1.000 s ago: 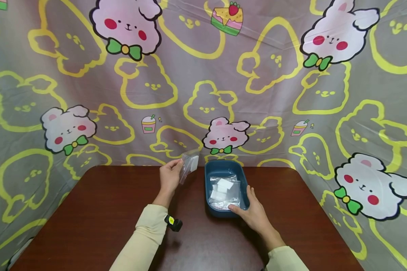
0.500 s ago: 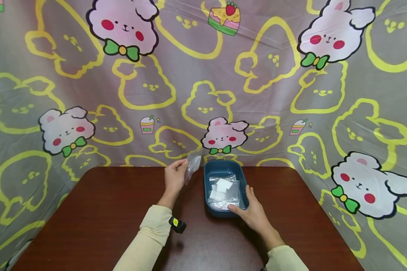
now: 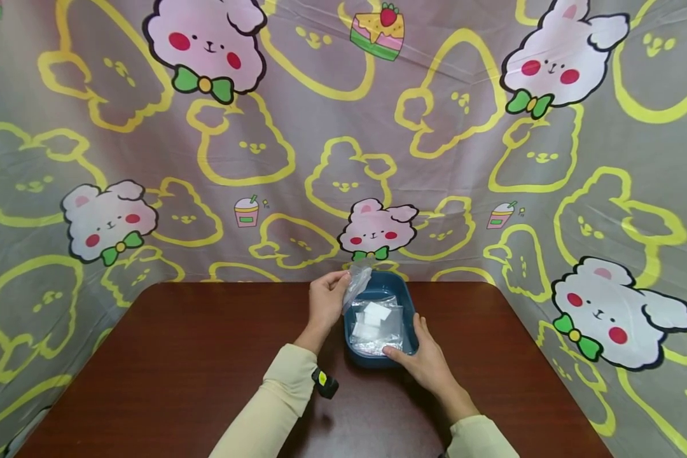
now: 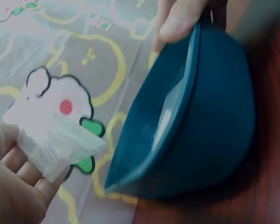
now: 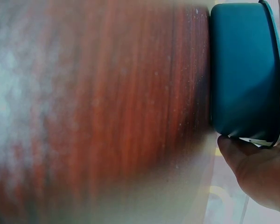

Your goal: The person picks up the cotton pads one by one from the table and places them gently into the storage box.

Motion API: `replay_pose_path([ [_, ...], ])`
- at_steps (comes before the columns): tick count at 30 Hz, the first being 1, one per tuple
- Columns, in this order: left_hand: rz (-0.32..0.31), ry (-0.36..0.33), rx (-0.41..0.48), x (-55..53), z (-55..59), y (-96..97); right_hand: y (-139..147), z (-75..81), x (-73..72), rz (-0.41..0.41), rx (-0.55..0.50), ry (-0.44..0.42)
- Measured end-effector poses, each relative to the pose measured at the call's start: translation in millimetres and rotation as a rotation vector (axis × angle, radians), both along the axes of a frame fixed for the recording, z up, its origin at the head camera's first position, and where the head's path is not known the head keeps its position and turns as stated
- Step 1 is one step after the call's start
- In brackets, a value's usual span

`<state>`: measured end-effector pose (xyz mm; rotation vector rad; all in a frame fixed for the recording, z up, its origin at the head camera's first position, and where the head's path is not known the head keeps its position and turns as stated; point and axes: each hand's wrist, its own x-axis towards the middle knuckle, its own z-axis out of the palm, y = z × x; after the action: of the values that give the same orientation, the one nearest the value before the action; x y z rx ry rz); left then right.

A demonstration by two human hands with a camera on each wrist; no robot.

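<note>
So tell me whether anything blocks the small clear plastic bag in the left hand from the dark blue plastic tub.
Nothing visible does. The left hand pinches the small clear plastic bag above the dark blue plastic tub's open far-left rim.

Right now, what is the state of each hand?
Left hand: pinches a small clear bag above the blue tray.
Right hand: grips the tray's near rim.

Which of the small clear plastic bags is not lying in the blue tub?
The clear bag pinched by the left hand, raised over the tub; the other bags lie inside.
</note>
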<state>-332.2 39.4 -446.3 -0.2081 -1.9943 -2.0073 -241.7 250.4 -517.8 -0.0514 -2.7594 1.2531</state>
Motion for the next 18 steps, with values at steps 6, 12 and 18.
replay_pose_path([
  [6, -0.047, 0.033, -0.089, 2.2, 6.7, 19.5, -0.7, -0.8, 0.9, 0.0, -0.001, 0.029],
  [12, -0.068, 0.074, -0.103, 2.1, 14.0, 27.3, -0.9, -1.0, 1.1, 0.001, 0.002, 0.024],
  [18, -0.058, 0.095, -0.161, 1.4, 13.6, 32.1, -0.2, 0.1, 1.2, 0.002, 0.003, 0.024],
])
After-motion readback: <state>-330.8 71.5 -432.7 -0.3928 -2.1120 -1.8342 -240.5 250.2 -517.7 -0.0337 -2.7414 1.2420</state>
